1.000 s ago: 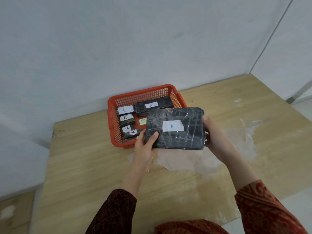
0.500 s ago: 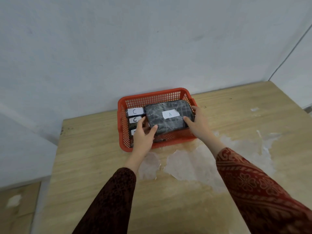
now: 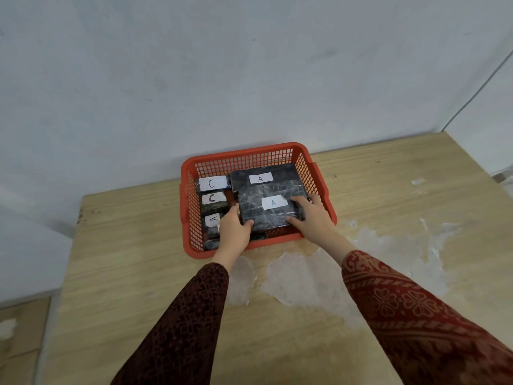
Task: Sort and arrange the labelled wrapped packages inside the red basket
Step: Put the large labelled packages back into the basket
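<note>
- The left hand [image 3: 234, 232] is bare, with no ring or watch showing.
- The left sleeve [image 3: 183, 323] is long, dark maroon, with a fine geometric lattice print (probably batik, though blur hides the detail).
- The right hand [image 3: 312, 218] is bare too.
- The right sleeve [image 3: 410, 309] is brighter red, printed with paler flower rosettes and a scrolled band near the cuff.

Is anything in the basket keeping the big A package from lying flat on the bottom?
Yes. The big A package, held by both hands, overlaps another A package behind it; something dark shows under its near edge.
</note>
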A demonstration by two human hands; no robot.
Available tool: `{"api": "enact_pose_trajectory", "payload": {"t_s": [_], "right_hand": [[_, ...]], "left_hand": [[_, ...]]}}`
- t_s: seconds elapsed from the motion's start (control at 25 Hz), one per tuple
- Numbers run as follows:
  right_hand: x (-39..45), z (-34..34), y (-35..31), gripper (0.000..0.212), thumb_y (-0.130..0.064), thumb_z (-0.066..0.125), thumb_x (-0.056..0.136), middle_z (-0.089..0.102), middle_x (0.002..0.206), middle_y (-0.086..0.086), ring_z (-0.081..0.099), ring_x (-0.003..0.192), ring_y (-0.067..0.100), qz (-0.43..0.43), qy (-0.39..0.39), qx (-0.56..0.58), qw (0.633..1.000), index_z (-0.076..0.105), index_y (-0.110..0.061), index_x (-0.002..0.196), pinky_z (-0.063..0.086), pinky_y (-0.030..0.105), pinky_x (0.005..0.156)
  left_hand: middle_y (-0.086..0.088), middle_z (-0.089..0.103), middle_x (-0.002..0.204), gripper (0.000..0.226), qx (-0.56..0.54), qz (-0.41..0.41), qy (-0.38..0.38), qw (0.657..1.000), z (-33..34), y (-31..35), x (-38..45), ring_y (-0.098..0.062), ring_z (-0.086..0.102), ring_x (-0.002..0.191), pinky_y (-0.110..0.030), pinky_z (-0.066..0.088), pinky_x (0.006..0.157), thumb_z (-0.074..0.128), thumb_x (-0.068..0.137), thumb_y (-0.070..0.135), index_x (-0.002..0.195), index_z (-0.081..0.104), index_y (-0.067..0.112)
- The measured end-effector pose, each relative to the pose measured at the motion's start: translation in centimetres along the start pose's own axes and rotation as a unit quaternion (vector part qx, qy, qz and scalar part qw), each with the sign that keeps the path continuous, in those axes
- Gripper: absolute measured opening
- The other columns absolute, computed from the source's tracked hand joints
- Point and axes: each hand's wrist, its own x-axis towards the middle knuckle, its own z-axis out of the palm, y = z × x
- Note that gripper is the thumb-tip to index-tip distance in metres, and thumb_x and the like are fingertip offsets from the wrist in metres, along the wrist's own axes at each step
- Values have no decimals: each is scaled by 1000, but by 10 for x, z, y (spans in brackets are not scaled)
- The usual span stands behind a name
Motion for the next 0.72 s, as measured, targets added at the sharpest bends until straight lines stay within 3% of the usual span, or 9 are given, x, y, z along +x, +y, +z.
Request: {"api": "enact_pose_trajectory", "payload": {"t_s": [0.12,0.2,0.32,0.44,0.56,0.72], "right_hand": [[0,1,-1,55,-36,68,83,33,144,17,49,120,39,11,10,7,1000,47,-24,132,46,45,96],[0,1,-2,54,-35,67,84,33,143,18,50,118,40,13,12,2,1000,46,-23,132,46,46,95],[1,-1,-3,52,-35,62,87,33,143,19,50,118,38,13,9,-20,1000,44,-20,134,47,45,95],[-1,0,-7,50,-33,56,92,28,147,23,38,130,41,15,15,-65,998,41,-15,136,39,49,104],[-4,3,-14,54,-36,55,91,15,156,22,14,143,42,-31,37,-183,982,40,-11,137,25,52,114],[3,0,-30,75,-44,64,85,8,159,17,10,144,41,-49,-60,-137,988,22,-32,147,29,62,111]], "left_hand": [[-16,58,128,55,53,22,0,998,3,1,2,-31,57,115,-35,46,99,62,89,14,138,41,3],[-19,60,124,58,84,31,-1,996,3,0,3,-32,60,108,-39,49,95,61,90,18,140,38,3],[-16,65,114,59,100,36,-4,994,2,1,3,-24,63,94,-29,50,83,62,89,22,140,39,4],[-7,64,97,59,87,34,-39,995,-3,1,3,-9,56,75,-15,39,70,62,88,22,141,41,8],[-13,64,117,56,75,41,-103,991,-12,5,10,-23,61,100,-20,39,82,62,88,19,140,44,13],[-9,66,112,44,103,81,-80,988,-26,5,11,-20,59,97,-26,42,80,62,88,20,130,54,14]]}}
